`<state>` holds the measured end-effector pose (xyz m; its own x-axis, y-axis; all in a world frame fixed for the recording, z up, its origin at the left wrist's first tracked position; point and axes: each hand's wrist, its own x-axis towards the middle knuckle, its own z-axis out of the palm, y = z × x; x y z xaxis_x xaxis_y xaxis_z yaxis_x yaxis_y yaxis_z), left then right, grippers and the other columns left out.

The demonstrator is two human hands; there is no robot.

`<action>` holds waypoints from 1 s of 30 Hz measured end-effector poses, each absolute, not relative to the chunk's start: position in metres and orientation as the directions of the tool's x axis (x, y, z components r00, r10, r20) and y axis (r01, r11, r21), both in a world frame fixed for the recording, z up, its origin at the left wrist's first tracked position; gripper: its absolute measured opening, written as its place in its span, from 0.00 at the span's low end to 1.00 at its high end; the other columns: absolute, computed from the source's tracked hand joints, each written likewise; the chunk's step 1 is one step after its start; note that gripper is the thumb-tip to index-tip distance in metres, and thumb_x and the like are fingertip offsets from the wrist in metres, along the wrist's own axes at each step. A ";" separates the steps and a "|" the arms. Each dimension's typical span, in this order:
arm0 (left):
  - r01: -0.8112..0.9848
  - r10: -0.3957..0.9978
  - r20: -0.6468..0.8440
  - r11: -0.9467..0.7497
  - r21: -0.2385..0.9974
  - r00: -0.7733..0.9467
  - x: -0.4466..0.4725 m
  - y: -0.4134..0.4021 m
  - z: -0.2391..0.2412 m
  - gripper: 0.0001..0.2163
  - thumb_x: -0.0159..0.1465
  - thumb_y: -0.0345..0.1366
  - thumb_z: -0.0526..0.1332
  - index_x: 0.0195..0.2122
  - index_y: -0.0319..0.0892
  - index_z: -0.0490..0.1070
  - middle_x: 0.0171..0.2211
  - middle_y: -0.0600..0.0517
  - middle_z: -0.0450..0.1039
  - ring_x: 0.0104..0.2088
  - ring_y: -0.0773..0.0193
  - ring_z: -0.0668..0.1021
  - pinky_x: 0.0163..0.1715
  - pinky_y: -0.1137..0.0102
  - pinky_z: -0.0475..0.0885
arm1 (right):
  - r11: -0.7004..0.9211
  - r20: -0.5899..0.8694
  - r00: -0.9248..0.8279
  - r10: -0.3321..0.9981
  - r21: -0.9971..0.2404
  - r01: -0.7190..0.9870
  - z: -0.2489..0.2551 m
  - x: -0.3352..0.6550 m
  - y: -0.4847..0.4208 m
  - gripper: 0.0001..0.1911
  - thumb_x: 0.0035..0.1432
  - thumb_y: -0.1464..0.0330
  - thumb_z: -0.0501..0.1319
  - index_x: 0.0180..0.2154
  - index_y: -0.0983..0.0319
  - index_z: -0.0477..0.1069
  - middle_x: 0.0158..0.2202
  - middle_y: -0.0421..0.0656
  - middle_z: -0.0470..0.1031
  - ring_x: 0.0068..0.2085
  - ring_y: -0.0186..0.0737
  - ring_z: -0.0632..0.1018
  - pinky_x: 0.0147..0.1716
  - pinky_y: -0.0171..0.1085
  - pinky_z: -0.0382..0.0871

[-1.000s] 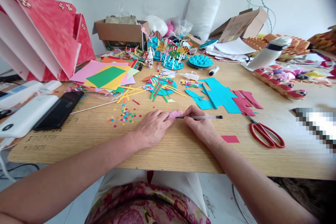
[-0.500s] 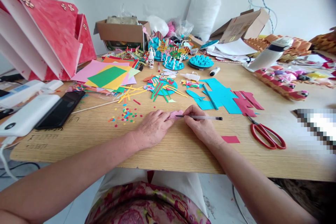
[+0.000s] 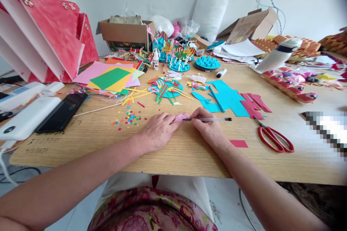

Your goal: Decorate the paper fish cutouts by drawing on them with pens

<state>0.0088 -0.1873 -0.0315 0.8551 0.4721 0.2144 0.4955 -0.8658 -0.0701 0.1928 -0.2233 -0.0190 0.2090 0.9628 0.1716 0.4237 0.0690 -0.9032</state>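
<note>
My left hand (image 3: 157, 131) lies on the wooden table (image 3: 189, 155), its fingers pressed down on a small pink paper cutout (image 3: 179, 117). My right hand (image 3: 208, 127) is closed round a clear pen (image 3: 210, 119). The pen lies nearly level, with its dark tip touching the pink cutout and its black cap end pointing right. Both hands meet near the table's front middle.
Red-handled scissors (image 3: 273, 140) lie to the right, a small red paper scrap (image 3: 238, 143) beside my right wrist. Teal and red cut paper (image 3: 230, 99), coloured sheets (image 3: 111, 78), confetti (image 3: 130, 118), a black phone (image 3: 63, 112) and cardboard boxes (image 3: 126, 32) crowd the table.
The pen has shifted very slightly on the pink cutout; both hands stay in the same place.
</note>
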 end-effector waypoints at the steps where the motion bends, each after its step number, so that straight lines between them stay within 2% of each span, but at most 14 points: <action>1: 0.494 0.471 0.214 -0.866 -0.071 0.856 0.009 -0.187 -0.031 0.20 0.68 0.29 0.49 0.61 0.42 0.53 0.45 0.47 0.67 0.45 0.58 0.68 0.45 0.63 0.67 | 0.070 0.171 0.208 0.963 -0.904 0.422 -0.019 0.192 -0.223 0.01 0.39 0.70 0.54 0.20 0.59 0.63 0.18 0.34 0.62 0.21 0.32 0.61 0.21 0.33 0.54; 17: 0.499 0.477 0.197 -0.863 -0.081 0.857 0.008 -0.187 -0.031 0.18 0.68 0.30 0.48 0.59 0.41 0.57 0.44 0.47 0.67 0.45 0.58 0.68 0.46 0.63 0.66 | 0.078 0.169 0.187 0.968 -0.906 0.417 -0.021 0.192 -0.223 0.00 0.39 0.69 0.55 0.21 0.59 0.62 0.17 0.34 0.61 0.20 0.32 0.60 0.20 0.33 0.52; 30: 0.494 0.474 0.187 -0.866 -0.076 0.860 0.008 -0.188 -0.030 0.23 0.68 0.28 0.47 0.63 0.42 0.48 0.46 0.48 0.67 0.46 0.59 0.68 0.47 0.64 0.65 | 0.083 0.180 0.190 0.965 -0.900 0.429 -0.022 0.195 -0.223 0.01 0.39 0.70 0.54 0.20 0.59 0.62 0.18 0.34 0.61 0.21 0.31 0.60 0.21 0.33 0.53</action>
